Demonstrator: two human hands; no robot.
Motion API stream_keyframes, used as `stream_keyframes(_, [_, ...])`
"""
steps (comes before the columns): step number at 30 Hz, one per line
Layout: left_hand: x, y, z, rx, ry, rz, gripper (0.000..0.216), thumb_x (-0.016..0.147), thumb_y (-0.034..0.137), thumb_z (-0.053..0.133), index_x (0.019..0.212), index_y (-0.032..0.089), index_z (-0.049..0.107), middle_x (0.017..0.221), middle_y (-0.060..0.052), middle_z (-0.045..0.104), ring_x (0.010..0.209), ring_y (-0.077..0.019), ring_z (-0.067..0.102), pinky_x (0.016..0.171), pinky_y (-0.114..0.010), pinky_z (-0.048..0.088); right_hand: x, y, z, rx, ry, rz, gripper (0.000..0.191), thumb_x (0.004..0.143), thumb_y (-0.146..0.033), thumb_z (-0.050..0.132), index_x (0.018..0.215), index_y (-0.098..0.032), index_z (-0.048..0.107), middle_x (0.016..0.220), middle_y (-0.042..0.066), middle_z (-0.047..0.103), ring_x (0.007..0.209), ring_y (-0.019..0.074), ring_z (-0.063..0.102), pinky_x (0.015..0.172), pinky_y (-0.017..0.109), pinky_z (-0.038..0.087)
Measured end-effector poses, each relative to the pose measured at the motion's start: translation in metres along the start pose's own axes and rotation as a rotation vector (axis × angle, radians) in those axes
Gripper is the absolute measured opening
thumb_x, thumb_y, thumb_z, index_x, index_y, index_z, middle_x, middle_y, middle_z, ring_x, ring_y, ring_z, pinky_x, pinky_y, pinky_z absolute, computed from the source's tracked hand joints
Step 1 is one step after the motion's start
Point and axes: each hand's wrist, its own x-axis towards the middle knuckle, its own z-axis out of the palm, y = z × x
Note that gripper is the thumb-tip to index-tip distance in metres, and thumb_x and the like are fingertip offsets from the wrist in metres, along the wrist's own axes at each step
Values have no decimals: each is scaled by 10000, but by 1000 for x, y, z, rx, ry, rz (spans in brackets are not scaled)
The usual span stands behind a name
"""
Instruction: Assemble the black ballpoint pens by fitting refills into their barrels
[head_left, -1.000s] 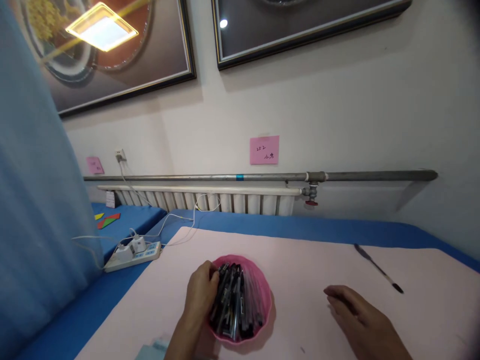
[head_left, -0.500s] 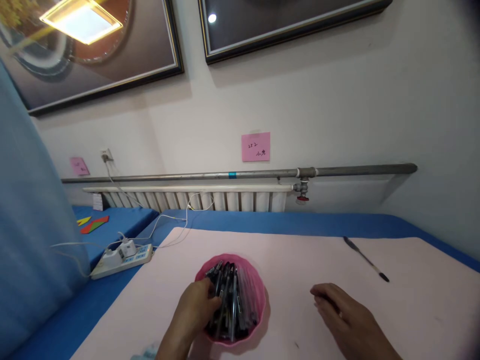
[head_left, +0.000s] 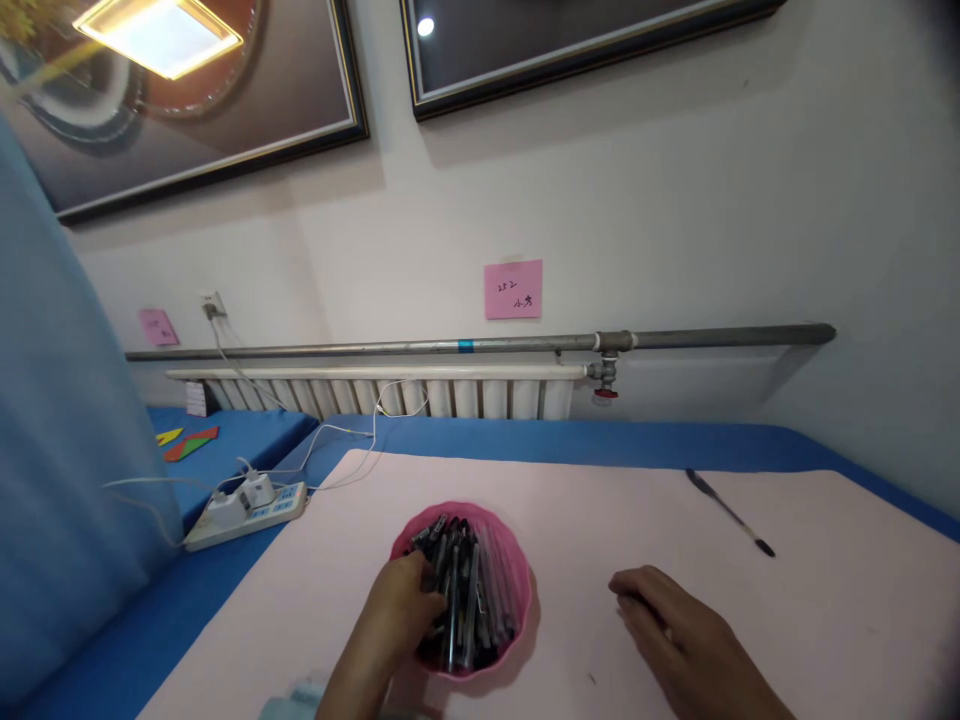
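Observation:
A pink scalloped bowl (head_left: 523, 600) full of pens (head_left: 469, 600), with black parts and clear barrels, stands on the pink sheet. My left hand (head_left: 401, 605) reaches over the bowl's left rim, thumb and fingers closed among the pens; its fingertips are partly hidden, and it appears to grip a pen there. To the right of the bowl, my right hand (head_left: 675, 630) hovers over or rests on the sheet with its fingers curled together, and no object shows in it. Beyond it lies a single pen (head_left: 729, 510) with a dark cap and a dark end.
The pink sheet (head_left: 600, 520) covers a blue table (head_left: 525, 437). A white power strip (head_left: 247, 525) with plugs and cables sits at the left edge, beside a blue curtain (head_left: 67, 450). Behind are a radiator (head_left: 465, 398) and a pipe (head_left: 697, 340). A light-blue item (head_left: 292, 703) lies at the bottom.
The pens in the bowl have shifted under my left hand, which stays at the bowl's left side. My right hand has moved slightly left.

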Motion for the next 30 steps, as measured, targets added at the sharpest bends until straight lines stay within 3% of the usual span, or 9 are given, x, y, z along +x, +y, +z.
stream_keyframes(6, [-4,0,-7,-253,-29,-78,84,695,205,495,627,205,544,394,34,528,295,-114,419,348,-230,320,1,-2,0,26,-13,-8,132,839,-262,422,807,-248,549,745,9,614,640,174,581,601,290,444])
stream_keyframes(11, [-6,9,-3,-494,-39,-18,167,750,318,525,670,177,566,524,15,576,391,-97,499,387,-209,373,-3,-15,6,178,-15,33,124,826,-271,453,772,-242,560,720,0,583,635,162,535,588,271,414])
stream_keyframes(16, [-20,29,28,-1016,-362,-10,323,608,412,734,711,139,596,625,-20,624,454,-112,567,361,-186,364,-8,-34,18,539,-114,288,172,803,-333,485,819,-220,614,589,-36,496,523,129,472,461,235,350])
stream_keyframes(20, [-34,38,62,-1105,-608,-39,335,597,394,767,741,127,625,591,-19,618,451,-115,573,373,-179,337,-10,-41,26,747,-218,350,346,794,-447,503,982,-176,610,716,6,578,511,116,509,464,237,361])
stream_keyframes(23, [-39,38,79,-1113,-746,-41,349,600,420,763,725,117,645,573,-15,605,466,-94,555,453,-191,362,-11,-44,29,855,-274,304,303,789,-493,517,814,-198,583,566,-49,514,482,115,509,497,234,381])
stream_keyframes(26, [-37,34,83,-1024,-707,61,330,617,422,749,677,108,667,568,-8,586,512,-82,520,517,-201,360,-12,-48,23,808,-231,304,309,781,-501,531,694,-205,555,529,-56,495,517,125,503,533,235,390])
stream_keyframes(30, [-32,33,67,-1038,-466,61,290,625,385,753,722,117,701,485,45,507,469,-49,414,499,-187,312,-14,-54,9,672,-35,287,271,828,-453,486,734,-209,555,668,-28,543,598,127,473,591,234,386])
